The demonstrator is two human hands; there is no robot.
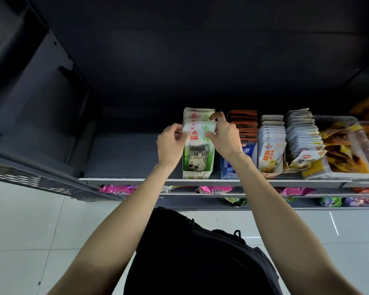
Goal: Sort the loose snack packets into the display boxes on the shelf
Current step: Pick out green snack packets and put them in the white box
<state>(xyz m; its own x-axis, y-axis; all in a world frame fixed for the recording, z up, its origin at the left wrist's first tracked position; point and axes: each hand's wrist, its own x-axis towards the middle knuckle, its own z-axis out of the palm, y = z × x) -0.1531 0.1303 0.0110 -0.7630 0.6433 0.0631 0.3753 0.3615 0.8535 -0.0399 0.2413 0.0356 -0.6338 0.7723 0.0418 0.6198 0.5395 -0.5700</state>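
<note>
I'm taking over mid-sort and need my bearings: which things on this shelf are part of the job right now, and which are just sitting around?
In the job:
- left hand and right hand, both pinching the green-and-white packet
- panda display box under it, holding matching packets

Just there:
- blue box
- yellow-print packet box
- clear tub of yellow packets
- pink bags on the lower shelf

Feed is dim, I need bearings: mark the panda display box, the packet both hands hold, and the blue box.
panda display box (197,162), head view, front face at the panda picture.
held packet (198,133), head view, white top edge.
blue box (228,169), head view, lower front corner.
</note>
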